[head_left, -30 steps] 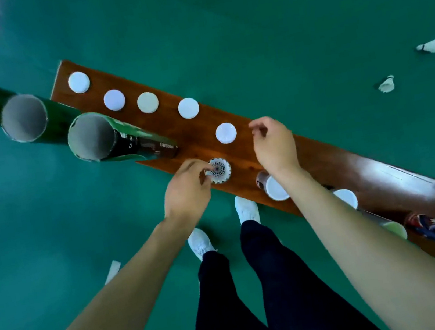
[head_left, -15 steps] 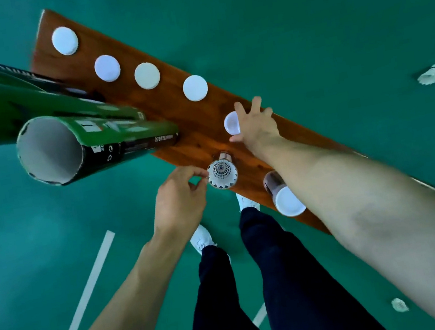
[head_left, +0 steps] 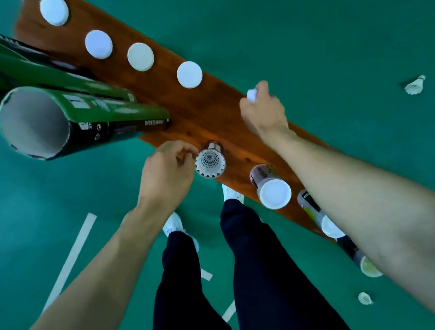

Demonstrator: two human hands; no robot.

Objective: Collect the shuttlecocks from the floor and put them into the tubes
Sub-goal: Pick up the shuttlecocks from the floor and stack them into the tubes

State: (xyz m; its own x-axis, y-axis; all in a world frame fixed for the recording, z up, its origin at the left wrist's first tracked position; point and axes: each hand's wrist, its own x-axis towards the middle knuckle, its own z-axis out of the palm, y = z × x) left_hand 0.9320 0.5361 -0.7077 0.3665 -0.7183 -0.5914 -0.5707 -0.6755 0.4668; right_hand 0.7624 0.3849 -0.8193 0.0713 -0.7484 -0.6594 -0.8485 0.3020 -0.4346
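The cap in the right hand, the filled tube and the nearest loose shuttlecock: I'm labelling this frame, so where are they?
cap (head_left: 252, 94), head view, white top showing above the right hand's fingers
filled tube (head_left: 210, 163), head view, feather skirt at its mouth
loose shuttlecock (head_left: 365, 298), head view, its feathers

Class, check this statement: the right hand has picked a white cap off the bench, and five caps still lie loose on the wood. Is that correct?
Not quite. The head view shows four loose caps on the bench, not five. The rest holds: the right hand has a white cap in its grip, raised off the wood.
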